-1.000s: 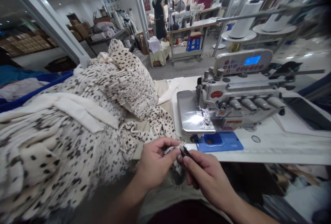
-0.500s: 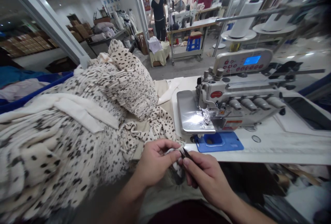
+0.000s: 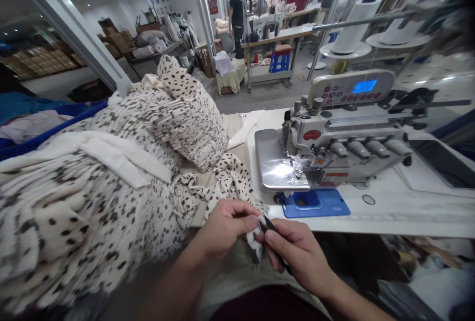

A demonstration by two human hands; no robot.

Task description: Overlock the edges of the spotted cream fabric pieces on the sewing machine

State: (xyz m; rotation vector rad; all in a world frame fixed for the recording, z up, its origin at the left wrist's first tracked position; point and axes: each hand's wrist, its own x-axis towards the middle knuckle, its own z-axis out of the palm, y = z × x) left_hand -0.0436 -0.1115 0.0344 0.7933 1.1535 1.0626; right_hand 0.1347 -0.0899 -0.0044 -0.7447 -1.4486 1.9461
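Observation:
Between thumb and fingers, my left hand [image 3: 232,224] pinches a piece of spotted fabric [image 3: 254,243], whose end hangs below the fingertips. My right hand [image 3: 297,249] is closed around dark thread snips [image 3: 267,224]. The blades touch or lie right beside the fabric at my left fingertips; the exact contact is too small to tell. Both hands are in front of the table edge, just below the overlock sewing machine [image 3: 315,138]. More spotted cloth [image 3: 233,175] lies crumpled on the table behind my left hand.
A big heap of stacked spotted fabric pieces [image 3: 122,177] fills the left, with white strips [image 3: 111,155] on top. A blue tray [image 3: 319,203] sits under the machine's front. Thread cones [image 3: 354,29] stand behind it. Farther back, a person [image 3: 236,14] stands near another sewing table.
The snips' blades looked spread apart before and now look closed together. More of the pinched fabric shows between my hands. The person in the background has turned and shifted slightly right.

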